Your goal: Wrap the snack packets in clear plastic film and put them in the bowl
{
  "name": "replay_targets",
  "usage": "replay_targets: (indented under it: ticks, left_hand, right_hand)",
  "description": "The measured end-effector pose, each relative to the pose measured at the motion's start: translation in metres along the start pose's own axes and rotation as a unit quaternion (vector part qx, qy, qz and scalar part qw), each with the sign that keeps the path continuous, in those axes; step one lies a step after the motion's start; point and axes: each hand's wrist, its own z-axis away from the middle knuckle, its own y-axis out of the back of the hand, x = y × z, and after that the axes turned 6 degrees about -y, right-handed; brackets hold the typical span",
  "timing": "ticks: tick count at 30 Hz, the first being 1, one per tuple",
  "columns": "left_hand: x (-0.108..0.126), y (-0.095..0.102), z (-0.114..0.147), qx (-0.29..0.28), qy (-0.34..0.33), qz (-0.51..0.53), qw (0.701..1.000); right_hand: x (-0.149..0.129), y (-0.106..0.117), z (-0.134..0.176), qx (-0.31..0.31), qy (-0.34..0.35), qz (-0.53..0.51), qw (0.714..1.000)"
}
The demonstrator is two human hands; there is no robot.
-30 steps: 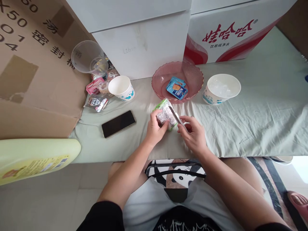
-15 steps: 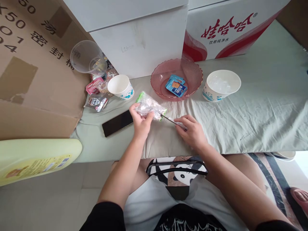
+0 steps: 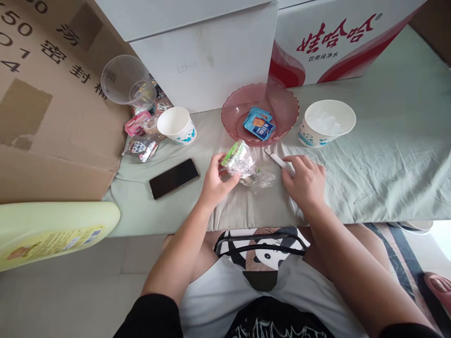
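Observation:
My left hand point(image 3: 215, 185) grips a crumpled clear plastic packet point(image 3: 243, 162) with green edges, and part of its film spreads to the right over the cloth. My right hand point(image 3: 306, 182) has its fingers closed on a slim white-handled knife point(image 3: 279, 160), low at the cloth, with the tip pointing up and left. The knife and the packet are apart. Just behind them is a pink ribbed bowl point(image 3: 235, 115) with blue snack sachets point(image 3: 259, 124) in it. To the right, a paper cup point(image 3: 313, 136) holds clear plastic film point(image 3: 322, 123).
Another paper cup point(image 3: 176, 126) stands at the left, beside packaged snacks point(image 3: 141, 145) and a clear plastic tub point(image 3: 123, 82). A phone point(image 3: 174, 178) lies on the cloth. Cardboard point(image 3: 63, 155) and white boxes point(image 3: 207, 65) border the back and left; a yellow-green bottle point(image 3: 59, 230) is at front left.
The knife has come away from the packet and moved right, down to the cloth. My left hand has shifted right with the packet, which is now turned and more crumpled.

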Motion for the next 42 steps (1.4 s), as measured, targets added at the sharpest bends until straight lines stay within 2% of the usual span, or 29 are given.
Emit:
replay_targets:
  ticks: [3,7,10,13,16,20,23,27,29,30,32,33,34,36,38,39,42]
  left_hand:
    - [-0.004,0.008,-0.003,0.045,-0.004,-0.040,0.998]
    - [0.002,0.012,-0.006,0.053,0.010,-0.097,0.994]
    - [0.015,0.016,-0.006,0.048,0.045,-0.197,0.978]
    - [0.021,0.022,-0.006,0.064,0.050,-0.257,0.963]
    - [0.014,0.026,-0.008,0.082,0.023,-0.212,0.974]
    - [0.003,0.026,-0.009,0.022,0.017,-0.125,0.992]
    - [0.001,0.025,-0.010,-0.002,0.059,-0.095,0.994]
    - [-0.001,0.031,-0.012,0.047,0.125,-0.021,0.991]
    - [-0.002,0.038,-0.014,0.095,0.141,-0.033,0.985]
    - [-0.002,0.040,-0.014,0.122,0.131,-0.061,0.982]
    - [0.003,0.043,-0.014,0.144,0.057,-0.133,0.979]
    - [0.007,0.042,-0.012,0.124,0.000,-0.166,0.978]
    - [0.012,0.041,-0.011,0.079,-0.059,-0.194,0.976]
    - [0.022,0.034,-0.006,-0.055,-0.138,-0.241,0.959]
    - [0.028,0.025,-0.002,-0.163,-0.146,-0.287,0.933]
    - [0.030,0.022,-0.001,-0.191,-0.134,-0.304,0.923]
    - [0.033,0.018,0.001,-0.210,-0.100,-0.299,0.925]
  right_hand:
    - [-0.003,0.000,0.001,0.014,0.050,-0.060,0.997]
    - [-0.014,-0.003,0.006,-0.041,0.173,-0.173,0.969]
    - [-0.018,-0.006,0.008,-0.086,0.206,-0.190,0.956]
    - [-0.014,-0.004,0.006,-0.105,0.176,-0.192,0.960]
    - [-0.010,0.001,0.002,-0.086,0.123,-0.218,0.965]
    - [-0.011,0.007,0.000,-0.066,0.064,-0.257,0.962]
    - [-0.012,0.009,-0.001,-0.045,0.039,-0.264,0.963]
    - [-0.007,0.012,-0.002,-0.012,0.002,-0.261,0.965]
    - [-0.002,0.013,-0.004,0.019,-0.020,-0.247,0.969]
    - [0.000,0.014,-0.004,0.040,-0.030,-0.239,0.970]
    - [0.002,0.015,-0.004,0.079,-0.042,-0.232,0.969]
    - [0.003,0.015,-0.004,0.088,-0.041,-0.234,0.967]
    - [0.002,0.016,-0.004,0.090,-0.037,-0.236,0.967]
    - [-0.001,0.016,-0.003,0.086,-0.024,-0.232,0.969]
    - [-0.004,0.017,-0.002,0.089,-0.016,-0.216,0.972]
    - [-0.005,0.017,-0.002,0.096,-0.015,-0.207,0.974]
    - [-0.006,0.018,-0.001,0.132,-0.003,-0.182,0.974]
